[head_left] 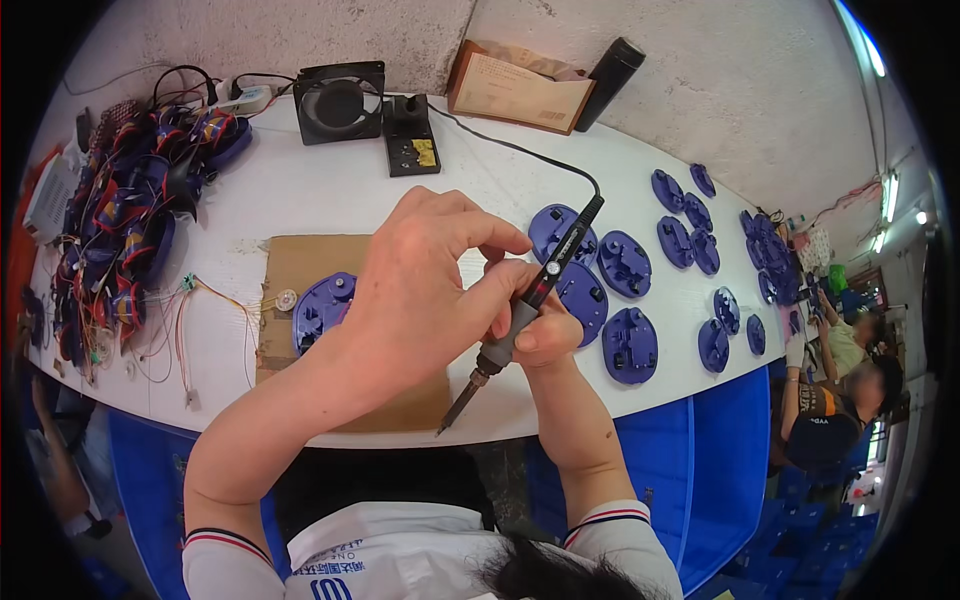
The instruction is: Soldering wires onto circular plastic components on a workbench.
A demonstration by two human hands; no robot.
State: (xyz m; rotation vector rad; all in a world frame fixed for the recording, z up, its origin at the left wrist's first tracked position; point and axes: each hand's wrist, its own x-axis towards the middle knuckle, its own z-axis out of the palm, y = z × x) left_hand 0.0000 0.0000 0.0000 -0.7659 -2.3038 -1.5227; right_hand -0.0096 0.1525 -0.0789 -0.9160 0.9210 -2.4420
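My right hand [548, 335] is closed round the grey grip of a black soldering iron [565, 250], whose metal tip points down toward the table's near edge. My left hand [410, 285] reaches across from the left, its thumb and curled fingers closed at the upper part of the iron's handle. Under my left wrist lies a sheet of brown cardboard [390, 415]. On it, partly hidden by my left hand, rests a purple oval plastic shell [318, 308], with a small round pale part [286, 300] beside it.
Several purple shells [630, 345] are spread over the right side of the white table. Wired, coloured assemblies [130, 230] pile up at the left, near a wired connector [188, 283]. A fan [341, 102], soldering stand [411, 150], cardboard box [520, 90] and black cylinder [610, 83] stand along the wall.
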